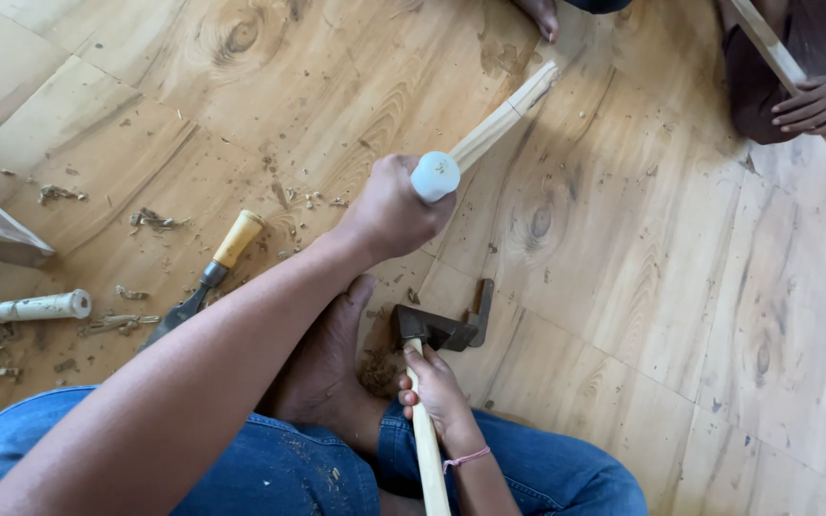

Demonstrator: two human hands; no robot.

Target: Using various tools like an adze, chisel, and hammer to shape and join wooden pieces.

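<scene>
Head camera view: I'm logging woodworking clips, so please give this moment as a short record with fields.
left hand: left hand gripped around a white-capped tool handle, set against a pale wooden stick
right hand: right hand gripped on the light wooden handle of a dark-headed hammer
floor: wood-grain floor strewn with shavings
spare tools: yellow-handled chisel; white-handled tool
other person: a hand on a wooden slat, upper right

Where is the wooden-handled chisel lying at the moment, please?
In the head view, the chisel lies on the wooden floor at left, beside the left forearm, right of a white-handled tool.
</scene>
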